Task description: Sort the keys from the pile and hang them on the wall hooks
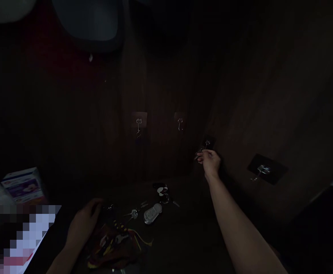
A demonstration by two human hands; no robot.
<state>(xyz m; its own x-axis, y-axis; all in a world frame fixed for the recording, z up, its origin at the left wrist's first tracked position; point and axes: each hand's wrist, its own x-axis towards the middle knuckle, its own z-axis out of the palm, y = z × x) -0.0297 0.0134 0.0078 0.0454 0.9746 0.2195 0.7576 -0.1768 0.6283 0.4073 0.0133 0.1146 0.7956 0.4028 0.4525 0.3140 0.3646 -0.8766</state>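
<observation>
On the right-hand wall, my right hand (pixel 210 161) reaches to a small metal hook (pixel 208 142). Its thumb and fingers are pinched on small shiny keys (pixel 196 156) just below that hook; the dark blurs their detail. My left hand (pixel 91 213) rests low on the dark surface with loosely bent fingers, holding nothing that shows. Close to its fingertips lies a small metal clasp (pixel 110 207). Further right are some loose keys (pixel 133 214), a grey remote fob (pixel 153 213) and a key ring with a white tag (pixel 162 191). A red and yellow cloth pouch (pixel 112 247) with keys on it lies nearest me.
Two hooks, a left one (pixel 138 121) and a right one (pixel 180 121), are on the back wall. Another hook (pixel 263 170) sticks out from the right wall. A printed box (pixel 24 186) stands at left. Dark rounded things (pixel 89 23) hang above.
</observation>
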